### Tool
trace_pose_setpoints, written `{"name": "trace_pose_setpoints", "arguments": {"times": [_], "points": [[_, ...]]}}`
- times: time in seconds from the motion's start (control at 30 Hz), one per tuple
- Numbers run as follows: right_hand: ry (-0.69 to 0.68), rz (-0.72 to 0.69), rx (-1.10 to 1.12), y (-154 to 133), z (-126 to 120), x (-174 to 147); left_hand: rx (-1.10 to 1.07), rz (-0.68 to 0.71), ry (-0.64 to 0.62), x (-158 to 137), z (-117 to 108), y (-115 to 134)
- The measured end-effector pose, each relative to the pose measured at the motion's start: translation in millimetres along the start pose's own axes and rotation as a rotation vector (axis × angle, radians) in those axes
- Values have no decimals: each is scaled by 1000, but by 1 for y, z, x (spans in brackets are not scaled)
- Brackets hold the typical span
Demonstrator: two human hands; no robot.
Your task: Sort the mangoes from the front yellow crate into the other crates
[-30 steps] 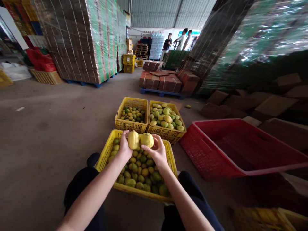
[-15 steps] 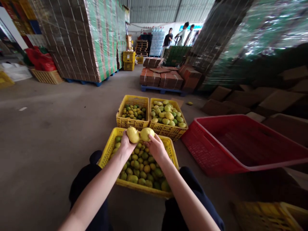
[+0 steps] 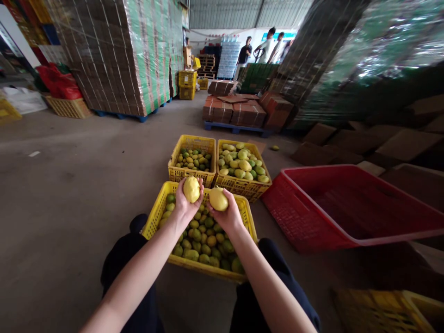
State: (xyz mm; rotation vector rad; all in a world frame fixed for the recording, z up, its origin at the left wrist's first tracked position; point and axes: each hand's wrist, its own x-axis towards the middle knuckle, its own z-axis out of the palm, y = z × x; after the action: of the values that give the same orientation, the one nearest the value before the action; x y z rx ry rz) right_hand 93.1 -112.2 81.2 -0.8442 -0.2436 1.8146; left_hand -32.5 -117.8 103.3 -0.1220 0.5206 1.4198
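Observation:
My left hand (image 3: 185, 206) is closed round a yellow lemon (image 3: 191, 189), its bumpy side facing up. In my right hand (image 3: 229, 216) sits a smoother yellow lemon (image 3: 218, 199), with a small stem end at its top left. The two hands are a little apart, above the far part of a yellow plastic crate (image 3: 251, 222). Below my forearms that crate holds many green and yellow lemons (image 3: 205, 250). Part of its contents is hidden by my hands and arms.
Two more yellow crates touch beyond mine: the left crate (image 3: 173, 159) holds smaller lemons, the right crate (image 3: 243, 187) larger ones. A red crate (image 3: 287, 217) stands at the right, flattened cardboard (image 3: 360, 138) behind it. Wrapped pallet stacks (image 3: 104, 55) and several people (image 3: 265, 48) are farther back.
Both lemons have been turned in my hands. The left one is slightly higher, the right one lower and further right, so the gap between them is wider.

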Motion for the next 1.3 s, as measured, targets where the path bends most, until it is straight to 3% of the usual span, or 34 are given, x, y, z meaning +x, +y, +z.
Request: {"name": "trace_pose_setpoints", "arguments": {"times": [0.13,0.37,0.5,0.63,0.87,1.07,1.2,1.3], "points": [[-49,-5,19,-3,0,-1,17,60,8,-1,1,-5],[87,10,47,-4,-4,1,-38,129,106,5,0,-7],[60,86,89,-3,-11,7,-20,123,36,0,5,-6],[99,52,79,-2,-15,13,-91,36,5,-1,6,-4],[158,31,9,-4,-6,2,-90,60,119,5,2,-4],[44,128,57,-4,-10,3,-90,-34,146,5,4,-7],[154,136,33,-2,-13,9,-61,51,152,7,0,-7],[177,71,13,-1,-14,9,50,102,243,11,-4,-7]]}}
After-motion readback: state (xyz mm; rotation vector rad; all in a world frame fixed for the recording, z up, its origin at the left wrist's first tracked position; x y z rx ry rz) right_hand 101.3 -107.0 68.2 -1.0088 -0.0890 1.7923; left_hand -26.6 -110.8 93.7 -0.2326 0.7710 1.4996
